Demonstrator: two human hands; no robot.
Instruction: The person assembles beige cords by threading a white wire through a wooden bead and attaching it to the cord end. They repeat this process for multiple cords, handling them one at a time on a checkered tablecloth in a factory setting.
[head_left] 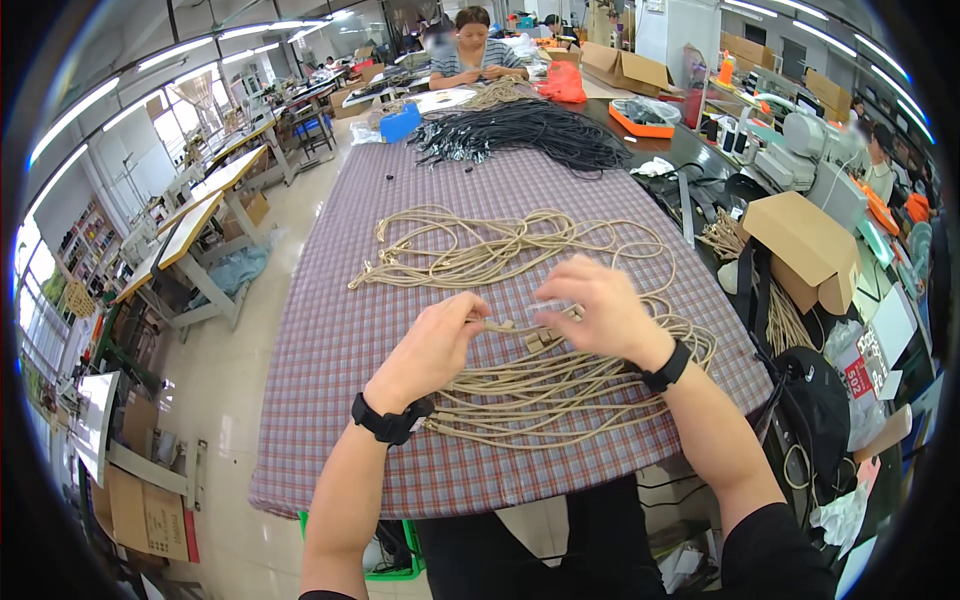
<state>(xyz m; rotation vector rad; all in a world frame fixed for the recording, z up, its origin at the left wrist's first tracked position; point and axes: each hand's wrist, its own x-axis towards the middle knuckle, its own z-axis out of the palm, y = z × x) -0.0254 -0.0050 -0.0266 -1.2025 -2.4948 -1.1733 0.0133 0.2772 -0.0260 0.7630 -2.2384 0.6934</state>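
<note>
Over the near half of the checked cloth on the counter (330,330), both forearms come up from the lower edge and bend inward, so the hands meet above a pile of beige cords (560,390). The left hand (432,345) lies palm down, knuckles up, its grip pinching the tan end pieces (520,328) of a few cords between thumb and fingertips. The right hand (603,305) arches over from the other side, fingers curled, its grip closed on the same cluster of ends. The ends sit between the two hands, just off the left fingertips and under the right fingers. The held stretch runs across, left to right; the cords trail from it toward the person in long loops. A second beige bundle (500,245) lies just beyond the hands, and a heap of black cords (530,135) farther up the counter.
</note>
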